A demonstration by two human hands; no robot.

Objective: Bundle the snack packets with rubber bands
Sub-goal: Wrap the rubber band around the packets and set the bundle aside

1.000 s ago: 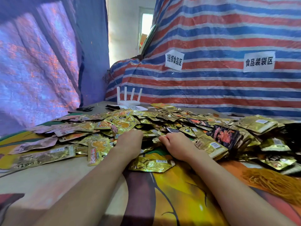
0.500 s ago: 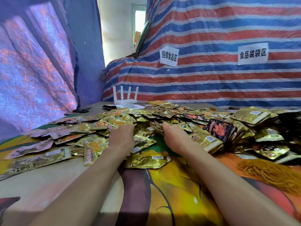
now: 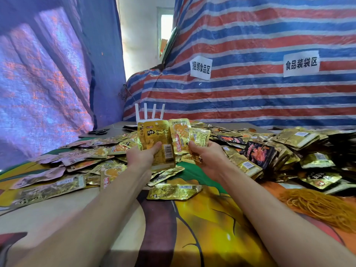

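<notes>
In the head view, gathering is judged the step in hand. About three gold packets (image 3: 156, 135) are gripped upright in the left hand (image 3: 143, 158), and two more are pinched by the fingers of the right hand (image 3: 207, 158), above the pile (image 3: 250, 147) on the desk (image 3: 57, 212). Next, both lots would need squaring into one stack, then a band from the single heap of rubber bands (image 3: 317, 206). The loose packets are too many to be counted.

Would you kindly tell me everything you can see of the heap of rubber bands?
The rubber bands are a loose, tangled heap of thin yellow-tan loops, lying on the printed table cover at the near right and running out of frame. Gold snack packets lie just behind it. The left hand and right hand are well away from it.
</notes>
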